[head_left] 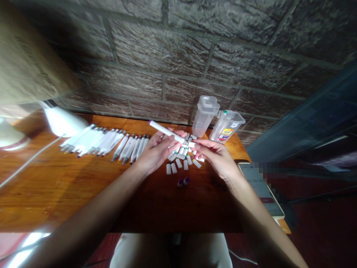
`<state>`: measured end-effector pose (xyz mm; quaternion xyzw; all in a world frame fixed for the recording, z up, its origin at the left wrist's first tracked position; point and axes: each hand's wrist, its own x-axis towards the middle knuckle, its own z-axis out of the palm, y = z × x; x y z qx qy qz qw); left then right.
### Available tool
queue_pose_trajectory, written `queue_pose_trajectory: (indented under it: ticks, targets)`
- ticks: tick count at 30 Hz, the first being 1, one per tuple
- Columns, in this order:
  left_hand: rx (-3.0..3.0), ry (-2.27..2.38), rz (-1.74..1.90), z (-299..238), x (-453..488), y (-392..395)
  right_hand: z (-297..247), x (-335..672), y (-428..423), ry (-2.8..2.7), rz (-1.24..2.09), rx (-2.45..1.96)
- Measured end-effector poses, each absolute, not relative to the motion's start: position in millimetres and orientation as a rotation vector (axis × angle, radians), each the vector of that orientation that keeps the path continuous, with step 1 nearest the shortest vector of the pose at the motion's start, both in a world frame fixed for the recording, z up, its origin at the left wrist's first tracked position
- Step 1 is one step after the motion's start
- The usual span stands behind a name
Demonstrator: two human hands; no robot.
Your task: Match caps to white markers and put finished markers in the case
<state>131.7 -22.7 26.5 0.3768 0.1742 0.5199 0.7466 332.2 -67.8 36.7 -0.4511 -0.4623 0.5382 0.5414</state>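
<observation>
My left hand [157, 150] grips a white marker [166, 131] with a purple far end; its grey tip side points right. Between the fingers of my right hand [216, 154] is a small white cap [192, 144], held right at the marker's tip. Whether the cap touches the tip I cannot tell. Below and between both hands lies a heap of loose white marker caps [178, 162], some with coloured ends. Two purple-ended caps [183, 182] sit apart, closer to me. To the left stretches a row of uncapped white markers [103, 143], partly behind my left hand.
Two clear plastic containers [205, 115] stand by the brick wall [184, 44]; a green-ended marker [222, 121] is in the right one. A phone [260, 188] lies at the wooden table's [83, 193] right edge. At left are a lamp [60, 119] and its cable [33, 160].
</observation>
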Motion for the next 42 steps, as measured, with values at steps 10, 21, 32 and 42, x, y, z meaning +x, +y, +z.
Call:
queue_pose_trajectory:
  ticks: [10, 21, 32, 42]
  targets:
    - [0.895, 0.358, 1.13, 26.5, 130.8, -24.2, 39.2, 332.9, -70.6, -1.315, 1.27, -1.13]
    - [0.98, 0.387, 1.115, 22.4, 127.9, -20.4, 41.9, 330.7, -72.7, -1.5, 1.175, -1.211]
    - [0.96, 0.487, 1.19, 26.4, 130.5, -20.1, 39.9, 329.5, -72.0, -1.323, 1.22, -1.143]
    - [0.948, 0.597, 1.256, 25.8, 131.8, -20.5, 37.0, 325.5, -70.5, -1.305, 1.141, -1.074]
